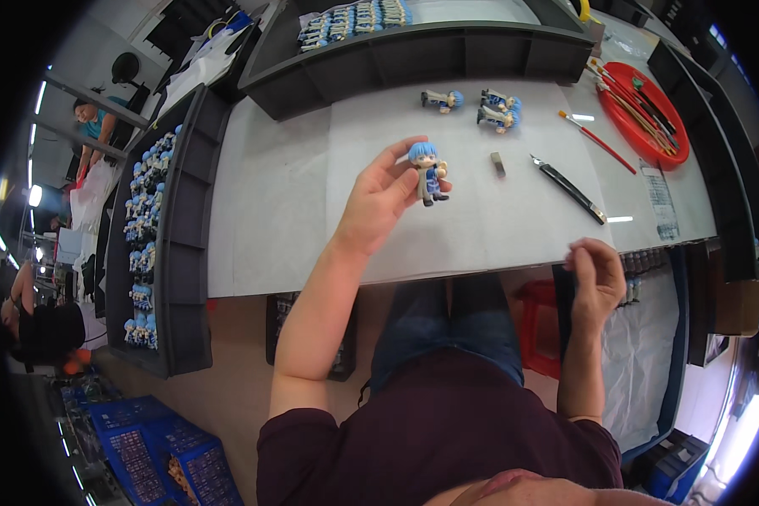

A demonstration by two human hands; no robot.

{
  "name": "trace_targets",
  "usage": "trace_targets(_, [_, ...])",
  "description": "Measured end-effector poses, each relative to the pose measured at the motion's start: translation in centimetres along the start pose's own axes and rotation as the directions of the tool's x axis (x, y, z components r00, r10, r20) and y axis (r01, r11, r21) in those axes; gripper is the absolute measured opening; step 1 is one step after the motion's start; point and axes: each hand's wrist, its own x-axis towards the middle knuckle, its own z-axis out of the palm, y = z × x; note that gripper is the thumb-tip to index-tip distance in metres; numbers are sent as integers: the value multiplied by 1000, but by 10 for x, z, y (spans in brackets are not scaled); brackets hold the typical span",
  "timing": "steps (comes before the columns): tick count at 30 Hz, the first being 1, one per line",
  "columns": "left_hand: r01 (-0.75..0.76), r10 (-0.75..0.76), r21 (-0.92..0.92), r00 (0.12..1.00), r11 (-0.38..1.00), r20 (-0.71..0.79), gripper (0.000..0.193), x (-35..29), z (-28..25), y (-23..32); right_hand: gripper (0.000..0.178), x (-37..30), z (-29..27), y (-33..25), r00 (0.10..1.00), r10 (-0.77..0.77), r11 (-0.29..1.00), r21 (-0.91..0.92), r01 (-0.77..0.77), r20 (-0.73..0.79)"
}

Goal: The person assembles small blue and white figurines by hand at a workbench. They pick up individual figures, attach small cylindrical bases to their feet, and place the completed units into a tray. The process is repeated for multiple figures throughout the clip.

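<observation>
White table [278, 194], grey crates [413, 63] along far and left edges.
Left fingers [388, 160] grip blue-haired figurine [430, 173] above mid-table; right fingers [602, 251] loosely open at near edge; red tray [680, 139] toward far right corner.

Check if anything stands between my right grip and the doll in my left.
Nothing visible stands between the right grip and the doll. The knife and small block lie off that path, on its far side.

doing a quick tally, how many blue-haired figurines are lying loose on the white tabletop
3: the lone figurine at left, plus the upper figurine and lower figurine close together right of it. The left hand holds another, the upright figurine.
</observation>
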Motion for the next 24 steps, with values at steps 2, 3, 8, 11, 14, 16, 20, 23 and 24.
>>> trace_targets(2, [2,-3,-138,1000,990,-7,41,-21,-3,-8,20,0,52,1,961,114,985,96,-142,251])
trace_targets(3, [-5,-1,-196,1000,981,-29,41,-29,-5,-12,26,1,73,5,907,152,973,101,-208,393])
trace_targets(8, [-47,24,-322,997,945,-76,42,-46,-24,-24,31,4,140,9,721,207,871,210,-443,661])
trace_targets(11, [-80,46,-199,985,977,-167,41,-48,-27,-24,30,7,144,20,713,233,896,139,-422,662])
trace_targets(14, [-98,39,-250,973,963,-228,40,-50,-26,-26,30,4,144,23,721,215,910,134,-393,659])
trace_targets(16, [-100,29,-262,965,960,-260,40,-49,-30,-31,31,3,145,22,720,217,913,123,-388,660])
trace_targets(20, [-106,32,-242,956,964,-291,40,-50,-30,-34,32,2,145,16,710,256,910,84,-405,656])
trace_targets(23, [-105,34,-231,955,967,-294,39,-50,-31,-34,32,1,145,19,712,249,906,102,-410,656])
trace_targets(24, [-108,37,-235,957,966,-288,39,-50,-31,-34,33,1,145,19,714,248,905,105,-411,655])
